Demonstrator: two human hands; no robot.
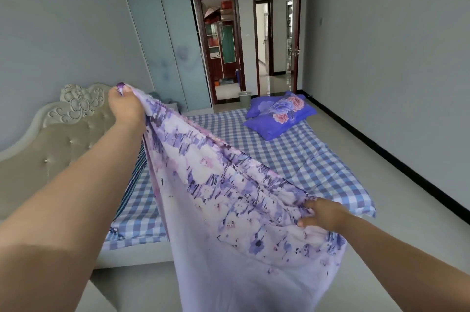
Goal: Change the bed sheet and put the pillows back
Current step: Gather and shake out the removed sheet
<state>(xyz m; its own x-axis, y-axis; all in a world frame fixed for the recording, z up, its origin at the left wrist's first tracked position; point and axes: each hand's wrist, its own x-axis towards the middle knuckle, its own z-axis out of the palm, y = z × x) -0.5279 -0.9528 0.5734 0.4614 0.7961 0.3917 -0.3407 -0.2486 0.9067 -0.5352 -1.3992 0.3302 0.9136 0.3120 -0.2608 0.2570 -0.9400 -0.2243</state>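
Note:
A lilac bed sheet [229, 210] with purple flower print hangs between my hands above the near side of the bed. My left hand [126, 105] grips its top edge, raised high near the headboard. My right hand [323, 213] grips the same edge lower down, to the right. The sheet's loose part drops toward the floor in front of me. Under it the bed [305, 159] wears a blue and white checked cover. Two blue pillows [279, 113] with pink flowers lie stacked at the bed's far right corner.
A beige tufted headboard [58, 133] stands at the left. Pale blue wardrobe doors [170, 52] fill the far wall, with a small bin [244, 98] beside them and two open doorways behind. Grey tiled floor [381, 159] runs along the bed's right side to a black skirting board.

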